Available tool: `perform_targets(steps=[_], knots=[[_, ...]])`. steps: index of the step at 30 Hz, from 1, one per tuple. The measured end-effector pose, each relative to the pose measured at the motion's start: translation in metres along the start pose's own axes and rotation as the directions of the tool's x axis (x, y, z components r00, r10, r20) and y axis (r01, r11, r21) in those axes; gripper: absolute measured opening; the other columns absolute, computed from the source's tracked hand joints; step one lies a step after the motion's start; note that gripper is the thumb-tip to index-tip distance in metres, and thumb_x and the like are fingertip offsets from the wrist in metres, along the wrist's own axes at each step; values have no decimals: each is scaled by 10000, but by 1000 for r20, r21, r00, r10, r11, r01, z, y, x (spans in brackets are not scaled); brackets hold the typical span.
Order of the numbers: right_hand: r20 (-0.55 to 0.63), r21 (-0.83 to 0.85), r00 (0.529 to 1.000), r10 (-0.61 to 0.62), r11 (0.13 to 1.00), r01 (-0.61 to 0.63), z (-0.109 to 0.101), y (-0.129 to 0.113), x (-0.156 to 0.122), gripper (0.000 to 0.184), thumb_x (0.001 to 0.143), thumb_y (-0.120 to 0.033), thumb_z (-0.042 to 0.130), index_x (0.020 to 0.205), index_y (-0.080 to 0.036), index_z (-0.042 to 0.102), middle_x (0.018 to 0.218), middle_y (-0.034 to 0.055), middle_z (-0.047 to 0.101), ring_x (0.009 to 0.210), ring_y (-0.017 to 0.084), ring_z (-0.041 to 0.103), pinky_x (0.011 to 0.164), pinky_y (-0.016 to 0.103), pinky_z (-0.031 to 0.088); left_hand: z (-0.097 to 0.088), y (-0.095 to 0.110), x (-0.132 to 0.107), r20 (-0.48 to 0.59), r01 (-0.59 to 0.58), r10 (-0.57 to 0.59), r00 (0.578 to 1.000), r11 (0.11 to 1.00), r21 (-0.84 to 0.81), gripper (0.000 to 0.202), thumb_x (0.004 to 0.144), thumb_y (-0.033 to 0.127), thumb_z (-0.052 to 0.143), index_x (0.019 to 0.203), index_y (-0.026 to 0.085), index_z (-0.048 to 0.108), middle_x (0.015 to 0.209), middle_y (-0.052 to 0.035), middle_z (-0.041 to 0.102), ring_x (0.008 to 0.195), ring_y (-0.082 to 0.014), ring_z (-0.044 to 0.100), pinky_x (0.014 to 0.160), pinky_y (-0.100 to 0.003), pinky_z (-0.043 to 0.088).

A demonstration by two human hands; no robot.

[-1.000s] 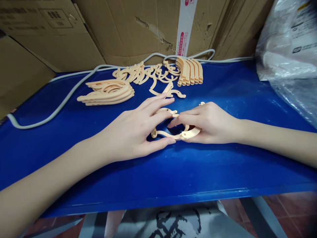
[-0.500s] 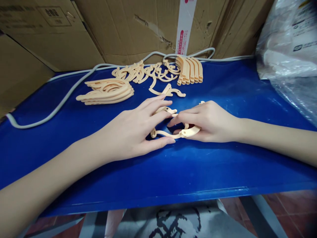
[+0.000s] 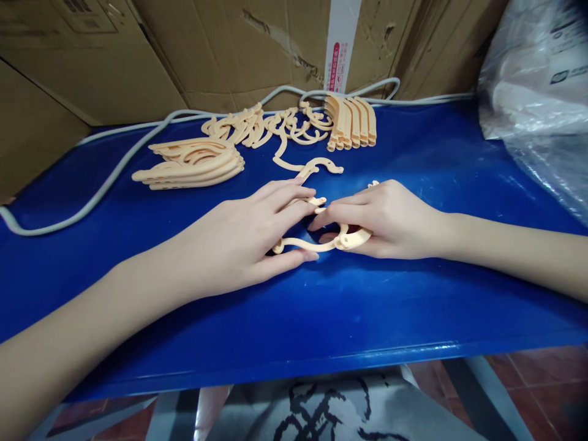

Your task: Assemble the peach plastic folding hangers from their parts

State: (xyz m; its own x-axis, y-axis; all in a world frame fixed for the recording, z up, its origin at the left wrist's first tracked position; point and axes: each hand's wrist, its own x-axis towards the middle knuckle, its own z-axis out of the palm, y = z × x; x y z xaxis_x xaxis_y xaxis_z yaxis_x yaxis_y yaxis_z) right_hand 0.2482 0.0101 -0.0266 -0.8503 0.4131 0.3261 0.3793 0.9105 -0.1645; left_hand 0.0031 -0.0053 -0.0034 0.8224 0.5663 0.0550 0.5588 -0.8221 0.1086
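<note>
Over the middle of the blue table, my left hand [image 3: 248, 236] grips the left side of a beige plastic folding hanger [image 3: 309, 246], thumb at the near edge and fingers over the far edge. My right hand [image 3: 388, 220] is closed around its right side, with the index finger reaching into the gap between its curved bars. A jointed end [image 3: 351, 239] shows under the right fingers. Both palms hide much of the hanger. Just beyond my fingertips lie loose curved pieces [image 3: 316, 164] of the same beige plastic.
Folded beige hangers [image 3: 197, 165] are stacked at the left. Hook-shaped pieces [image 3: 257, 127] lie heaped at the back beside a row of curved arms [image 3: 351, 122]. A white cable [image 3: 114, 177] runs behind them along cardboard boxes [image 3: 257, 55]. Clear plastic wrapping [image 3: 528, 92] stands at the right.
The view has shifted slightly, and things on the table sit a little differently in the picture. Both hands keep their hold on the hanger, with hardly any finger movement.
</note>
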Motion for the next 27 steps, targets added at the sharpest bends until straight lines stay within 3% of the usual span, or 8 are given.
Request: perform_targets(steps=[27], knots=[[7, -8, 1000, -2, 1000, 2, 0, 0, -1, 259, 988, -363, 508, 1111, -182, 645, 959, 29, 758, 731, 143, 691, 578, 235, 372, -1, 0, 0, 2, -24, 24, 1000, 1000, -3, 517, 991, 496, 391, 1342, 136, 512, 1485, -169, 470, 1419, -328, 384, 1059, -479, 485]])
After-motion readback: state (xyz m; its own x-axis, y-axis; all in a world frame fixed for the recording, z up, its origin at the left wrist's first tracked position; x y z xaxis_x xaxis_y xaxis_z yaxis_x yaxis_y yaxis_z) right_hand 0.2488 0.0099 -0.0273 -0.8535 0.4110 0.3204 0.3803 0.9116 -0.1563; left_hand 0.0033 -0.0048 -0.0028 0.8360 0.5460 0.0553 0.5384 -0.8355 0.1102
